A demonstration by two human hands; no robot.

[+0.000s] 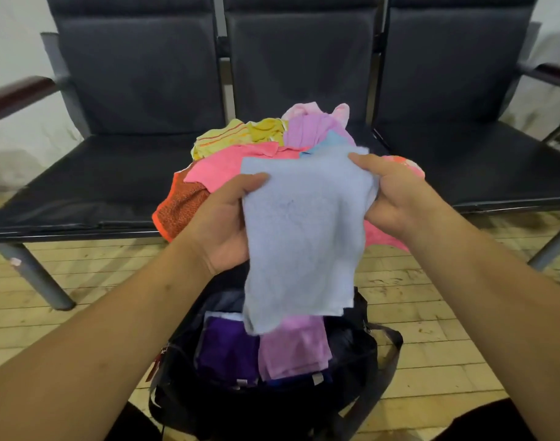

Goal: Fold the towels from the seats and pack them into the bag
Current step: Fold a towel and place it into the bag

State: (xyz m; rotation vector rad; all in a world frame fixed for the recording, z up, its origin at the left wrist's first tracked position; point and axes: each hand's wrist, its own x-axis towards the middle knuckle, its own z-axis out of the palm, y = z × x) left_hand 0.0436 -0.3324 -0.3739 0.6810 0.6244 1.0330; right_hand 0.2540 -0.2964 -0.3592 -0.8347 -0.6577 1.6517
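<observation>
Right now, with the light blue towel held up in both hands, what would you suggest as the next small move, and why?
Probably bring the left hand and right hand together to fold the light blue towel in half. It hangs open and unfolded from both hands above the bag, where the purple towel and pink towel already lie folded.

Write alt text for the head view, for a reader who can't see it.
The left hand and right hand grip a light blue towel near its top, so it hangs over an open black bag on the floor. Inside lie a folded purple towel and a lilac towel. Behind, a pile of colourful towels sits on the black seats.
</observation>
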